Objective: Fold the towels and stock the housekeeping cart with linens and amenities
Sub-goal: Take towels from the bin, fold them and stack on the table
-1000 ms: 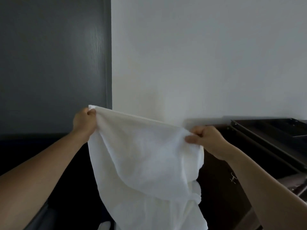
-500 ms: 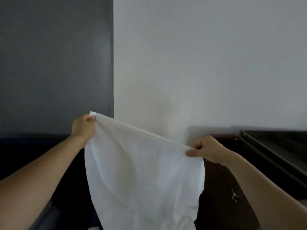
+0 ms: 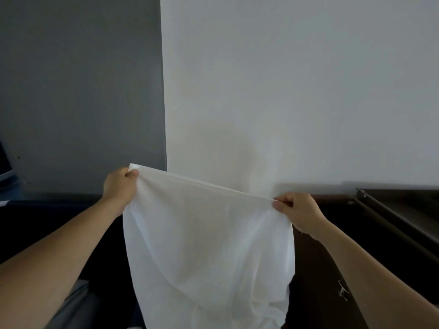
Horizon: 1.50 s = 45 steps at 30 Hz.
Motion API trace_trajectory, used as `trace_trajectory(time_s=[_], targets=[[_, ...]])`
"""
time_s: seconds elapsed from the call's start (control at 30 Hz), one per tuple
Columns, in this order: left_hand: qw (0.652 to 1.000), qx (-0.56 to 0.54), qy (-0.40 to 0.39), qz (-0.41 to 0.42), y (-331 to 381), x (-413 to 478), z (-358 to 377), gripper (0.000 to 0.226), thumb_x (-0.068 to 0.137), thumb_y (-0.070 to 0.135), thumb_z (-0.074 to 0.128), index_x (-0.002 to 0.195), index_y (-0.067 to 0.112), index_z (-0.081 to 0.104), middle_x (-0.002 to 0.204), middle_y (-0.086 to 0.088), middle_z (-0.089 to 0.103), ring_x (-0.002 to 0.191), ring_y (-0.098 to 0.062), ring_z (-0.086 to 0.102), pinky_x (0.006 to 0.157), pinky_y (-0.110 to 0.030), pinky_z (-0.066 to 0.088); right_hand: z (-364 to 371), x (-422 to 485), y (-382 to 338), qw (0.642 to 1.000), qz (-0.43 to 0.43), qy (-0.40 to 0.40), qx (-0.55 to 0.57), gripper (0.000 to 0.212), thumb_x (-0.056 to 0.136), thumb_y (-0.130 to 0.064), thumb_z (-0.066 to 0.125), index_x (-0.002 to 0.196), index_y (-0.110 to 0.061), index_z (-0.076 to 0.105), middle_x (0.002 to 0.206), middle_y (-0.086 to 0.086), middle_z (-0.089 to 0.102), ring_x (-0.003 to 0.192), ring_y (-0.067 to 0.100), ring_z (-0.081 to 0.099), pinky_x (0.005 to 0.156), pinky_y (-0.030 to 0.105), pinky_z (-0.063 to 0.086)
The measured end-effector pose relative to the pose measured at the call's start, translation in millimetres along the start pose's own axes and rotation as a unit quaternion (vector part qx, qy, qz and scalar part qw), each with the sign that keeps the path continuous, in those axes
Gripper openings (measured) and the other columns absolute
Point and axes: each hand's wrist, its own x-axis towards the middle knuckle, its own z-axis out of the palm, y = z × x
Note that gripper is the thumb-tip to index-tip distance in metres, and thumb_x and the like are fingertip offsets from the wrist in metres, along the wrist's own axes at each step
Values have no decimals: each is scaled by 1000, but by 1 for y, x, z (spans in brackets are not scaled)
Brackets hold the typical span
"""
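Before the wall, left hand (image 3: 120, 186) and right hand (image 3: 298, 213) pinch towel (image 3: 206, 245).

Left hand (image 3: 120, 186) and right hand (image 3: 298, 214), raised apart, each pinch the towel (image 3: 209, 245)

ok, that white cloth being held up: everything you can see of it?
The thin white fabric towel hangs in mid-air before the white wall, its hemmed top edge pulled taut, sloping down to the right. The left hand pinches the upper left corner, the right hand the upper right. Below it drapes in soft folds, bunching toward the bottom, where it leaves the frame.
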Motion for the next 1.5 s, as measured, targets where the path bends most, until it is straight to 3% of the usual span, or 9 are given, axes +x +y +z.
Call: trace_trajectory(time_s=[0.2, 0.37, 0.53, 0.63, 0.93, 1.17, 1.27, 1.37, 1.5], targets=[[990, 66, -58, 112, 56, -49, 21, 32, 102, 19, 42, 101, -5, 64, 106, -28, 64, 98, -40, 59, 79, -38, 41, 35, -5, -50, 998, -48, 10, 27, 22, 92, -24, 67, 72, -31, 60, 66, -13, 60, 57, -2, 53, 50, 9, 38], [923, -68, -280, 254, 80, -119, 49, 35, 103, 31, 47, 92, 1, 61, 82, -9, 63, 76, -24, 57, 70, -31, 43, 62, -16, -79, 987, -122, -98, -24, 18, 93, -24, 64, 77, -32, 60, 74, -16, 57, 65, -7, 52, 60, 10, 38], [864, -109, -407, 275, 72, -127, 42, 33, 104, 37, 42, 120, 17, 62, 104, 5, 69, 97, -6, 63, 87, -23, 49, 59, -23, -82, 990, -126, -66, 6, 21, 91, -25, 69, 76, -36, 61, 80, -20, 61, 75, -13, 55, 65, 6, 40], [857, -68, -450, 243, 64, -121, 39, 35, 100, 38, 52, 100, 5, 59, 80, -3, 57, 71, -8, 52, 70, -28, 43, 59, -26, -86, 989, -118, -77, 48, 20, 85, -21, 75, 73, -34, 66, 74, -21, 68, 73, -13, 59, 66, 5, 42], [925, -14, -132, 356, 99, -45, -12, 14, 98, 18, 57, 93, 7, 64, 80, -7, 64, 80, -31, 61, 74, -40, 48, 42, -20, -77, 983, -29, -170, 58, 21, 78, -21, 83, 89, -12, 67, 77, 0, 62, 70, 14, 57, 68, 31, 47], [918, -181, 78, 346, 159, 13, -25, 15, 94, 38, 49, 79, 32, 45, 68, 24, 55, 65, 3, 50, 61, -19, 38, -35, 11, -156, 955, -178, 219, 87, 9, 67, -39, 66, 74, -35, 63, 68, -33, 62, 64, -11, 57, 55, 5, 38], [932, -143, 63, 326, 156, 25, -16, 18, 94, 32, 49, 89, 18, 58, 81, 14, 63, 77, -6, 58, 67, -25, 40, -22, 4, -145, 982, -135, 127, -22, 30, 74, -38, 62, 103, -31, 68, 87, -19, 68, 82, 2, 63, 69, 16, 43], [944, -85, -6, 320, 128, 18, 6, 14, 98, 14, 50, 100, 9, 63, 96, -11, 68, 92, -36, 63, 81, -44, 52, -1, -5, -101, 989, 24, -53, -134, 13, 86, -21, 61, 92, -10, 67, 91, 8, 66, 89, 29, 62, 70, 30, 46], [945, -92, -16, 315, 111, -14, 23, 13, 100, 14, 49, 100, 11, 62, 88, 1, 63, 83, -26, 60, 72, -33, 44, -2, -11, -80, 993, 41, 78, -81, 18, 80, -22, 49, 78, -16, 66, 73, -3, 62, 74, 24, 56, 61, 30, 43]])
